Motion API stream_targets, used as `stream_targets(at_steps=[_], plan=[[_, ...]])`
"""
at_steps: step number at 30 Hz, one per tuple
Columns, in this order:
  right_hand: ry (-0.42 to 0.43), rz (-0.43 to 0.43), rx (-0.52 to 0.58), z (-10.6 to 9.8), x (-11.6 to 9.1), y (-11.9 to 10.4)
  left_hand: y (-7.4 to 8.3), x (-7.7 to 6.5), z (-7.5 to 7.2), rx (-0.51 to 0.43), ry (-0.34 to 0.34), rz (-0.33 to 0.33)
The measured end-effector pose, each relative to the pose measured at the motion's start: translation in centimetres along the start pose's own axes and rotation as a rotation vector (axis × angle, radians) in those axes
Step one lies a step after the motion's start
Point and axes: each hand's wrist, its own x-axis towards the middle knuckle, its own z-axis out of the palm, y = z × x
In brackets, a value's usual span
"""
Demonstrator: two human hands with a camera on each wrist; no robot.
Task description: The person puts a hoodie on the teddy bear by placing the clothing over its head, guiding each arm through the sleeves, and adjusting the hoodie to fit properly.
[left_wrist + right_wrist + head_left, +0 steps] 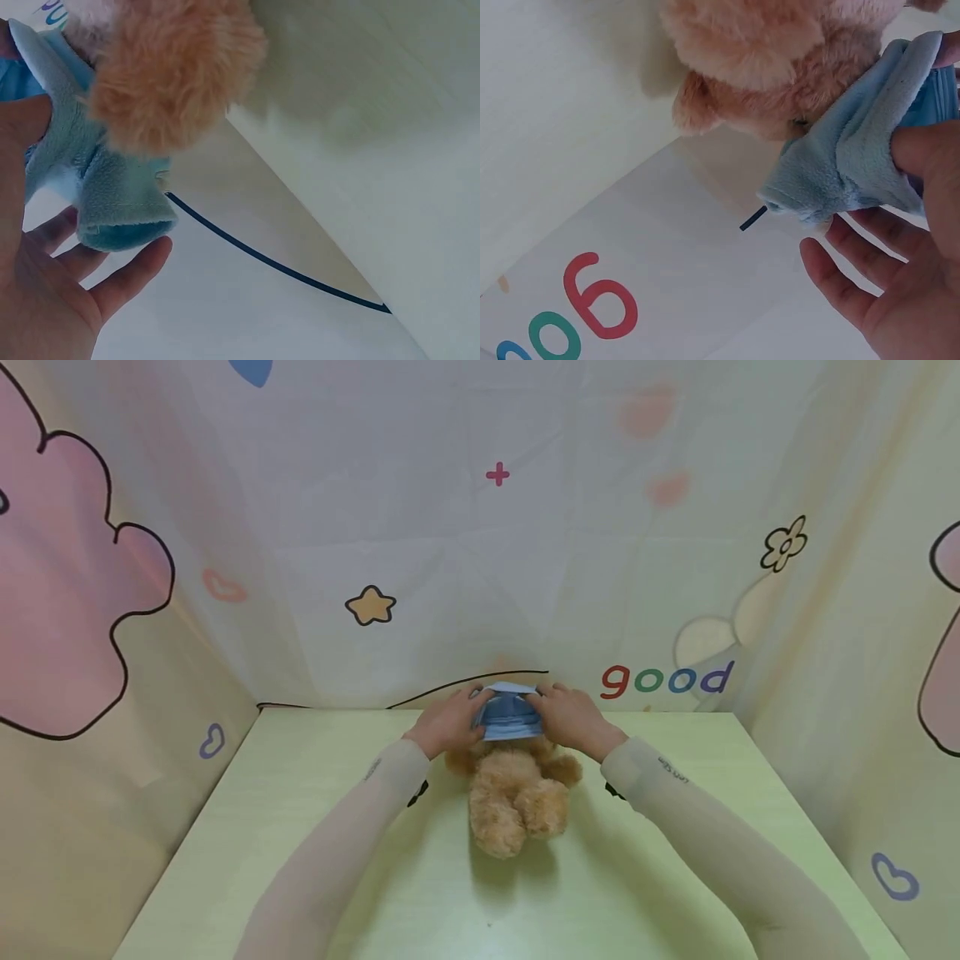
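Closest to the wearer, two pale sleeves come in from either side of the teddy bear – the landmark here – and converge beyond its feet. The bear is on the pale green table, legs pointing back toward the person, its little arms out to the sides; whether it sits or lies flat I cannot tell.

Beyond the bear's belly, at its head end, is a light blue garment, fuzzy outside with a darker blue inside. It hides most of the head; whether it is round the head or only in front of it is not clear. To the left of the bear's head the left hand pinches the garment's edge, thumb over the rim at the opening, the lower fingers spread loosely. To the right the right hand holds the opposite edge the same way. Gripping from both sides probably keeps the opening stretched and the cloth level over the bear, and the spare fingers seem splayed to stay clear of the fabric.

Behind the bear, past the table's far edge, hangs a printed curtain: a yellow star to the bear's left, the coloured word "good" to its right.
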Motion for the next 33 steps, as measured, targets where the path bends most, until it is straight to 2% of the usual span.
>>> stream_targets(at_steps=[6,11,19,24,28,33], plan=[[0.060,-0.006,0.012,0.0,0.8,0.9,-0.5,1.2,-0.3,0.056,0.050,0.021],[0.133,-0.031,0.014,0.3,1.4,1.5,-1.3,1.9,-1.0,0.078,0.061,0.049],[0.180,-0.021,0.037,0.9,2.9,2.3,-2.3,3.0,-2.2,0.148,0.106,0.075],[0.154,-0.003,0.037,1.4,3.3,2.9,-2.2,3.6,-1.8,0.156,0.111,0.069],[0.182,-0.015,-0.024,2.7,3.2,3.6,-1.7,4.0,-0.9,0.177,0.103,0.048],[0.274,-0.025,-0.093,4.2,3.0,4.4,-1.3,4.6,0.6,0.267,0.192,0.047]])
